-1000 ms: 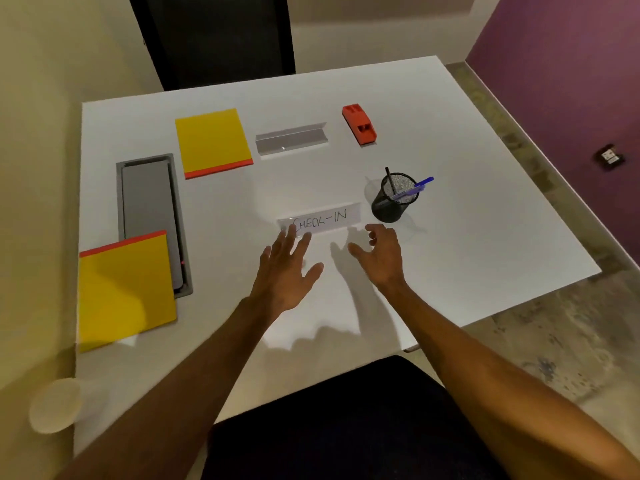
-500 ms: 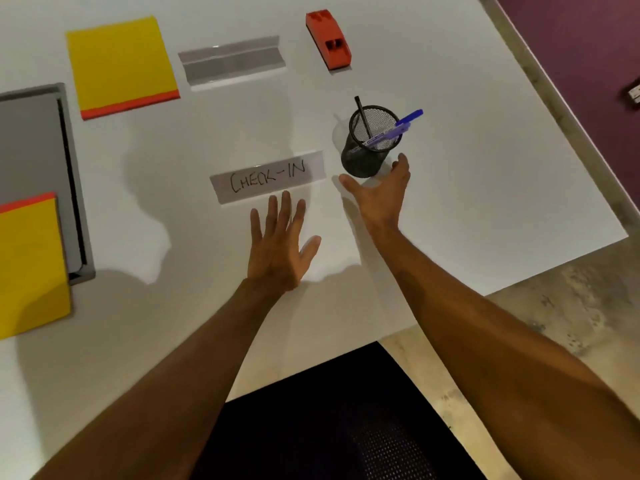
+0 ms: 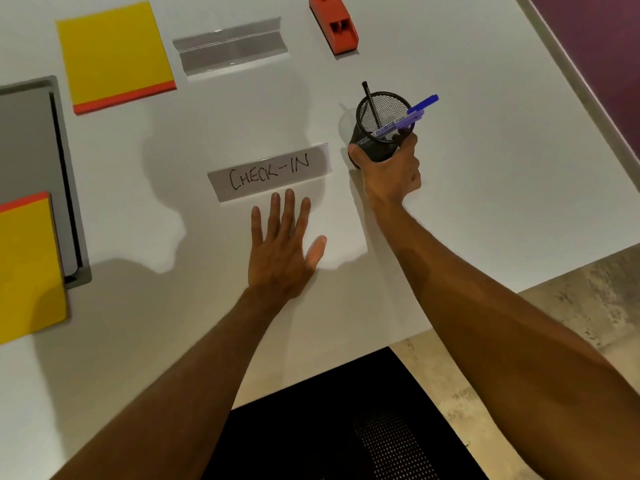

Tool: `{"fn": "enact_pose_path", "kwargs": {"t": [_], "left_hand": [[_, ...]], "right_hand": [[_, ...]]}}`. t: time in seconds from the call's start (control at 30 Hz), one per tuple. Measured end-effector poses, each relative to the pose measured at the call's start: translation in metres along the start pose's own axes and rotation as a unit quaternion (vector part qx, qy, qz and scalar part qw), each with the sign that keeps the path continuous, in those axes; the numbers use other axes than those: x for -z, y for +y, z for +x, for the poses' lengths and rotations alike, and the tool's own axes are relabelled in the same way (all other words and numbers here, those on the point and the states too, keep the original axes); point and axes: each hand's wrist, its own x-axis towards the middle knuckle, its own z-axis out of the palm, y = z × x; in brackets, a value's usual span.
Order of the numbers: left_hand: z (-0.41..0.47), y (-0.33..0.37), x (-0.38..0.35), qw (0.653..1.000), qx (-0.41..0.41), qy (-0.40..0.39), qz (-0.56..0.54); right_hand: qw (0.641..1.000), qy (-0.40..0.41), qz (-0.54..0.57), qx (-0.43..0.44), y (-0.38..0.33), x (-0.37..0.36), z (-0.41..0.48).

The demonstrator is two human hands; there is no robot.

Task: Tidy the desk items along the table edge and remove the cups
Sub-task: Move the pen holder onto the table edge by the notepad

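gripped low by our right hand (image 3: 389,174): mesh pen cup (image 3: 379,133), stiff, probably light, top-heavy; left hand (image 3: 282,251) flat, splayed.

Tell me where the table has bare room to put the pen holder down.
Widest bare stretch: right of the pen holder, out to the table edge. Also free: between the CHECK-IN sign and clear stand. The left is crowded with yellow pads and the grey tray.

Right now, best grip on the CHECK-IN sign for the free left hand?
Pinch the CHECK-IN sign across its short width at the near long edge, coming from the person's side. It lies flat and thin, and the left hand rests open just below it; the right hand holds the pen cup.
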Motion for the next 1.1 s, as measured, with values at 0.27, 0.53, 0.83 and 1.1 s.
{"fn": "enact_pose_path", "kwargs": {"t": [0.27,0.53,0.83,1.1], "left_hand": [[0.000,0.003,0.020,0.999,0.003,-0.042,-0.028],[0.015,0.019,0.093,0.944,0.018,0.084,-0.319],[-0.001,-0.002,0.153,0.899,-0.023,0.117,-0.422],[-0.039,-0.055,0.169,0.858,0.116,0.210,-0.453]], "right_hand": [[0.997,-0.040,0.063,0.010,-0.005,0.019,-0.002],[0.973,-0.117,0.180,0.081,-0.036,0.060,-0.047],[0.939,-0.243,0.203,0.134,-0.088,0.068,-0.110],[0.896,-0.348,0.204,0.184,-0.128,0.036,-0.164]]}}
